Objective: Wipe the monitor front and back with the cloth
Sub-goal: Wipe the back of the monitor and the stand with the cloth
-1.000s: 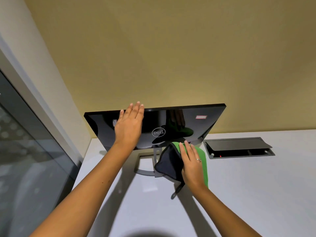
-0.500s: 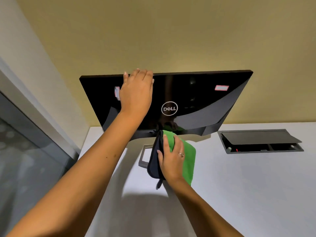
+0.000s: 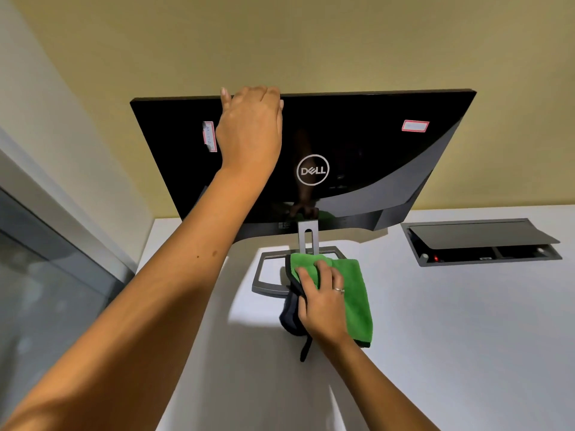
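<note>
Olive-yellow wall fills the far background, with a pale wall and a grey-framed glass panel (image 3: pixel 46 275) down the left side. Below it a white matte table (image 3: pixel 466 353) runs to its left edge beside the glass, and its near and right stretches lie bare — open room on that side.

On the far part of the table stands the glossy black flat monitor (image 3: pixel 357 144), its back toward the camera and its top leaning this way. A silver ring logo reading "DELL" (image 3: pixel 312 170) sits at its centre. A red-bordered sticker (image 3: pixel 209 136) is at the upper left and another (image 3: pixel 415 126) at the upper right; their writing is too small to read. The monitor looms larger and higher than half a second ago.

Right of the monitor, a dark cable box with a raised flap (image 3: pixel 479 241) is sunk in the table, a small red light showing inside.

The grey open-frame metal stand (image 3: pixel 267 275) rests under the monitor.

The green-and-dark folded microfibre cloth (image 3: pixel 357 293) lies on the table over the stand's right part, lower than before.

The left hand (image 3: pixel 250 132) curls its fingers over the monitor's top edge — earlier they lay flatter. The right hand (image 3: pixel 323 300) presses on the cloth, thumb pinching its dark edge.
</note>
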